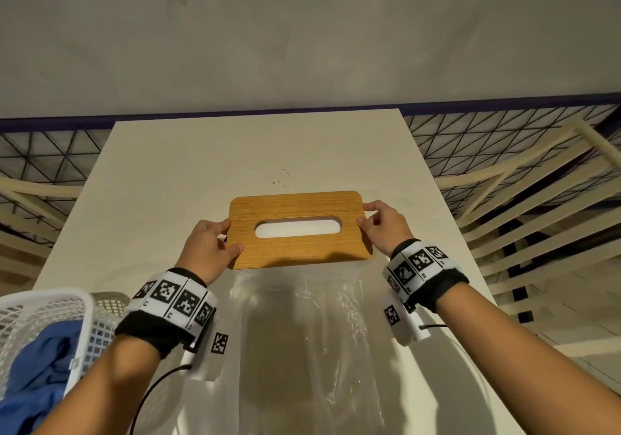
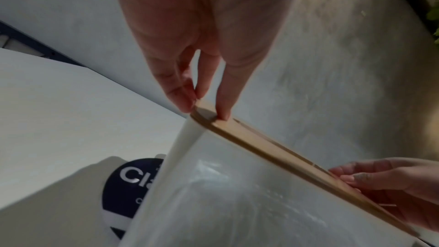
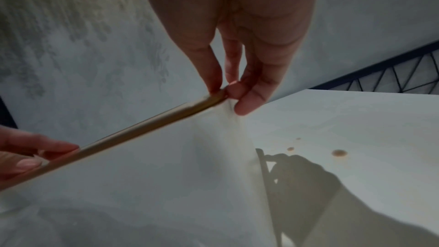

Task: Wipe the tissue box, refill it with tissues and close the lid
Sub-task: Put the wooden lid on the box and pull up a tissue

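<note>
Around the work area, a white table (image 1: 201, 165) runs away toward twelve o'clock, with a few small brown stains (image 1: 282, 177) just beyond the lid. At about eight o'clock a white mesh basket (image 1: 50, 313) holds a blue cloth (image 1: 37, 367). In the left wrist view a dark round label with white letters (image 2: 128, 185) lies on the table, partly hidden behind the box wall; what it belongs to cannot be told. Beside the table, pale slats (image 1: 537, 199) and black wire grid (image 1: 487, 139) fill the two o'clock side.

At the centre sits the tissue box (image 1: 299, 327), its clear walls (image 2: 237, 194) rising toward the camera, so its inside is hard to read. A wooden lid (image 1: 299, 253) with an oval slot (image 1: 298, 228) lies across its top.

At nine o'clock of the lid, the left hand (image 1: 208, 249) pinches the short edge, thumb on top and fingertips (image 2: 182, 104) at the corner. At three o'clock, the right hand (image 1: 386, 229) pinches the opposite short edge the same way, its fingertips (image 3: 247, 106) curled round the rim.
</note>
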Demonstrator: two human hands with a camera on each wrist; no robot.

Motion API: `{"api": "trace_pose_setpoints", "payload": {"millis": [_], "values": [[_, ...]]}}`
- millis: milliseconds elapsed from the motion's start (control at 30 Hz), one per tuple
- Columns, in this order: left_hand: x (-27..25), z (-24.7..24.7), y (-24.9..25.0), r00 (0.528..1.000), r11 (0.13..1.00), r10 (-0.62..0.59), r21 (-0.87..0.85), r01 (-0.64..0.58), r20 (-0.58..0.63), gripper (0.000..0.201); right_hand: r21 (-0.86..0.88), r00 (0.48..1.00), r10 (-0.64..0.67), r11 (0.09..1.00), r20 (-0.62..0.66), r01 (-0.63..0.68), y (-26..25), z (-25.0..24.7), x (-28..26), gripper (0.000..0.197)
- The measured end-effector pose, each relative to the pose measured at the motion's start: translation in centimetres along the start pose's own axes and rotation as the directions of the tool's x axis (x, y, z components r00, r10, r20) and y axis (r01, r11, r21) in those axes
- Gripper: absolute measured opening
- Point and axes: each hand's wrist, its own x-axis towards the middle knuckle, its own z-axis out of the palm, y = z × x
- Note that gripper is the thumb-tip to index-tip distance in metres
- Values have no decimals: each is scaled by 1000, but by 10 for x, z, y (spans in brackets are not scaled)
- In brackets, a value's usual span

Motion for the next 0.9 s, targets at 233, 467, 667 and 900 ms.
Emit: {"api": "trace_pose_setpoints", "payload": {"millis": [233, 467, 667, 900], "values": [[5, -3, 4, 996, 999, 26, -18, -28, -87, 74, -110, 985, -169, 979, 21, 170, -13, 1, 15, 54], [19, 17, 7, 963, 854, 248, 447, -267, 101, 66, -446, 897, -359, 779, 258, 440, -4, 22, 28, 47], [20, 17, 7, 969, 847, 220, 471, -248, 115, 64, -495, 892, -375, 742, 254, 452, -1, 24, 32, 62], [23, 19, -1, 953, 820, 286, 491, -295, 96, 70, -442, 913, -326, 801, 244, 404, 1, 29, 36, 45]]}}
